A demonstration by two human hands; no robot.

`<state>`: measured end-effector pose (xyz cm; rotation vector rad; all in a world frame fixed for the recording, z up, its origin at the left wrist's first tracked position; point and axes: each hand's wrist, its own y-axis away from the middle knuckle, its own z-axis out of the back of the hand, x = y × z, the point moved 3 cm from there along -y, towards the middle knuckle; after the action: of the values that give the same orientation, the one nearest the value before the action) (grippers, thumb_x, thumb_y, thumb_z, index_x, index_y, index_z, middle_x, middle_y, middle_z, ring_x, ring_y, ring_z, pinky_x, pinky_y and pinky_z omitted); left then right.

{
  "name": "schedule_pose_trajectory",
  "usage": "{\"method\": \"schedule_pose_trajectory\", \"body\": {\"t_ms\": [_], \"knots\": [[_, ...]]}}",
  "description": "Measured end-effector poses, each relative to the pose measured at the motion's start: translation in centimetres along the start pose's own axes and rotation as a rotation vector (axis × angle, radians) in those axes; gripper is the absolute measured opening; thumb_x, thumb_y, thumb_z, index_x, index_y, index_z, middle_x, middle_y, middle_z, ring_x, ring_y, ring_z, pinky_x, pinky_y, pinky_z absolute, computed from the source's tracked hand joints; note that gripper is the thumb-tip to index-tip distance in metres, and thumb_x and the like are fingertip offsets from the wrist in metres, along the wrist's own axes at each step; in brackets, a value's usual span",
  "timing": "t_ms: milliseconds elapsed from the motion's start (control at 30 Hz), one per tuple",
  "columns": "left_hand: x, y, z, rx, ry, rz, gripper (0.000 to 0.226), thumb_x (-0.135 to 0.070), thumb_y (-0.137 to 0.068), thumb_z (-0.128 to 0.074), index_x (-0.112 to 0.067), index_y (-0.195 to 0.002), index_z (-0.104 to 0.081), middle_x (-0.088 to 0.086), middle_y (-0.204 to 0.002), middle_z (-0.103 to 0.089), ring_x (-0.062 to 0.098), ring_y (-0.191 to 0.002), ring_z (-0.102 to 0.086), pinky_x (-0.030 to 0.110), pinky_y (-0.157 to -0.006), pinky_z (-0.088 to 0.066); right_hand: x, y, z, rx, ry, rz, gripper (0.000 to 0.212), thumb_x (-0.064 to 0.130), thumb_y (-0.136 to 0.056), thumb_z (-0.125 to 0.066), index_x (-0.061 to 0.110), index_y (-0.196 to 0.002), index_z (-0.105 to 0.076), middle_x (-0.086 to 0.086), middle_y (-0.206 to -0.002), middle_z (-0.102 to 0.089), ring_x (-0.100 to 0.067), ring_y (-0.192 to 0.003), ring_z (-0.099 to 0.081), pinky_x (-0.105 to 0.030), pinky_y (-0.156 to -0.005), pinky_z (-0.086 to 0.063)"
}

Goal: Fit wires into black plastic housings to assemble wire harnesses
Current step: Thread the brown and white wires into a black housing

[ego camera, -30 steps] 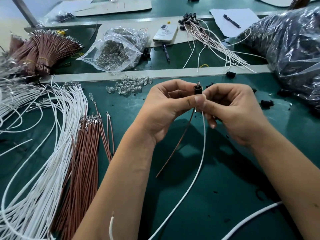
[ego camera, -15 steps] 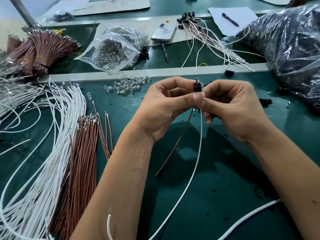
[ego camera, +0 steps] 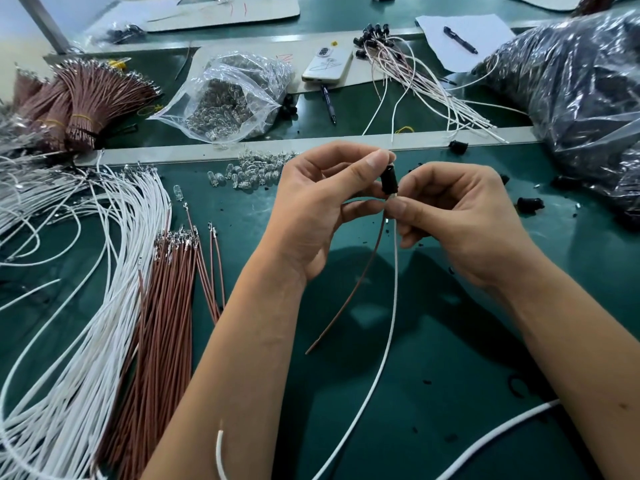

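A small black plastic housing (ego camera: 388, 178) is held roughly upright, slightly tilted, above the middle of the green tabletop (ego camera: 450, 341). A brown wire (ego camera: 349, 292) and a white wire (ego camera: 393, 306) hang from its lower end, the brown slanting toward the left, the white curving toward the near edge.

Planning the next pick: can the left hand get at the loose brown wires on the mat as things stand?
Probably not yet. The left hand holds the black housing, so it is occupied. The path itself looks free: the brown wires lie uncovered on the mat beside the left forearm.
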<state>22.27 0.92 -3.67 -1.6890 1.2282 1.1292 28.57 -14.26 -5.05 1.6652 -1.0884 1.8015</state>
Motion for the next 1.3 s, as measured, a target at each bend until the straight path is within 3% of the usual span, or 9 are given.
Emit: {"method": "schedule_pose_trajectory", "body": {"t_ms": [167,567,767,1167,1300], "knots": [[-0.03,-0.07,0.25,0.008,0.027,-0.032,0.011,-0.004,-0.092,-0.065,-0.009,-0.086,-0.072,0.006,-0.086,-0.075,0.019,-0.07,-0.07,0.024,-0.066,-0.057,-0.02,-0.05,0.04,-0.007,-0.021,0.003,0.009,0.012,-0.078,-0.081,0.019,-0.077,-0.074,-0.006,-0.064,-0.07,-0.015,-0.054,-0.066,-0.025,-0.055,-0.058],[-0.13,-0.19,0.1,-0.006,-0.124,-0.212,0.005,0.001,-0.087,-0.071,-0.002,-0.087,-0.074,0.009,-0.08,-0.075,0.019,-0.072,-0.07,0.029,-0.072,-0.059,0.14,-0.05,0.38,-0.086,0.073,0.068,0.009,0.007,-0.08,-0.081,0.008,-0.084,-0.073,-0.008,-0.063,-0.069,-0.018,-0.052,-0.065,-0.026,-0.054,-0.057],[-0.11,-0.27,0.22,-0.034,-0.121,-0.248,0.006,0.004,-0.088,-0.07,0.0,-0.086,-0.073,0.006,-0.075,-0.074,0.018,-0.067,-0.07,0.029,-0.067,-0.059,-0.12,-0.1,0.28,0.004,0.08,0.015,0.009,0.013,-0.082,-0.077,0.009,-0.09,-0.076,-0.007,-0.067,-0.07,-0.019,-0.058,-0.065,-0.027,-0.057,-0.058],[-0.13,-0.46,0.33,-0.02,-0.16,-0.285,0.007,0.004,-0.086,-0.072,0.0,-0.091,-0.074,0.008,-0.077,-0.075,0.021,-0.07,-0.072,0.034,-0.072,-0.062,-0.24,-0.23,0.17,0.027,0.159,0.023,0.008,0.002,-0.094,-0.068,0.006,-0.09,-0.074,-0.008,-0.066,-0.066,-0.02,-0.057,-0.062,-0.028,-0.054,-0.056],[-0.25,-0.41,0.38,-0.006,-0.19,-0.29,0.008,0.005,-0.086,-0.072,0.001,-0.092,-0.074,0.012,-0.079,-0.075,0.023,-0.072,-0.072,0.038,-0.073,-0.063,-0.18,-0.17,0.15,0.044,0.193,0.034,0.01,-0.001,-0.096,-0.065,0.004,-0.092,-0.073,0.002,-0.065,-0.067,-0.016,-0.054,-0.061,-0.027,-0.053,-0.054]]}}
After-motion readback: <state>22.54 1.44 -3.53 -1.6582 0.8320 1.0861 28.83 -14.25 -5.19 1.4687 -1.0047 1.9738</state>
